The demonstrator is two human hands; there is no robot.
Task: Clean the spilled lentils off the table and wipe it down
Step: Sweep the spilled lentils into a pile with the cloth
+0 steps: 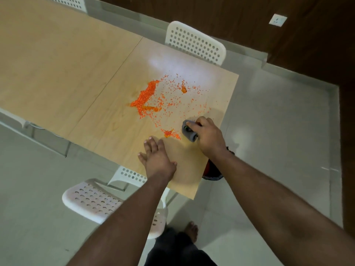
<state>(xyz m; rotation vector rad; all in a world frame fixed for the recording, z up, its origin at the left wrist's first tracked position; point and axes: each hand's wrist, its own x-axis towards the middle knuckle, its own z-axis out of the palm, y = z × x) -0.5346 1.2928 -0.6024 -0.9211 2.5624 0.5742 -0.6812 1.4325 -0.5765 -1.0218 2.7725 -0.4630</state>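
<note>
Left hand [158,158] flat, fingers straight, pressed on table [67,77] near its near edge. Right hand [208,135] grasps one small grey handheld device [189,131] near the right edge. Orange lentils [148,96]: one big heap mid-table, two small clumps, loose scatter toward the right corner. Three white perforated chairs [195,45] at the edges. Dark bin [213,169] just off the right edge.

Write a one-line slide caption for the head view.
Right hand grips a grey handheld device beside spilled orange lentils; left hand rests flat on the wooden table.
</note>
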